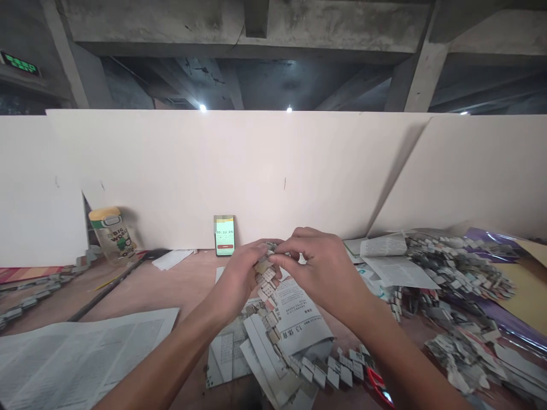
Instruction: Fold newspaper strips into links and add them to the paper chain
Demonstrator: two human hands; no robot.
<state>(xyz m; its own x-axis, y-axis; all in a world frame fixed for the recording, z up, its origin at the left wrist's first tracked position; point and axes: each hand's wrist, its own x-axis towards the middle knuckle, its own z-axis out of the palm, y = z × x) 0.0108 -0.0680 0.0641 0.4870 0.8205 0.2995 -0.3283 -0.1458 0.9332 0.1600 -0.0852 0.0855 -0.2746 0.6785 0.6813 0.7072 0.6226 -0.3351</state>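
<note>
Both my hands meet above the middle of the wooden table (179, 285). My left hand (239, 276) and my right hand (318, 265) pinch the top end of a woven chain of folded newspaper pieces (267, 279). The chain hangs down from my fingers and curves right along the table (325, 370). Under it lie loose newspaper sheets (294, 319) with printed text.
A heap of folded newspaper links (457, 273) covers the right side on purple plastic (504, 319). A phone (224, 235) with a timer leans on the white partition (256, 171). A clear bottle (111, 233) stands at the left. A large newspaper (77, 353) lies near left. Red-handled scissors (378, 384) lie near my right forearm.
</note>
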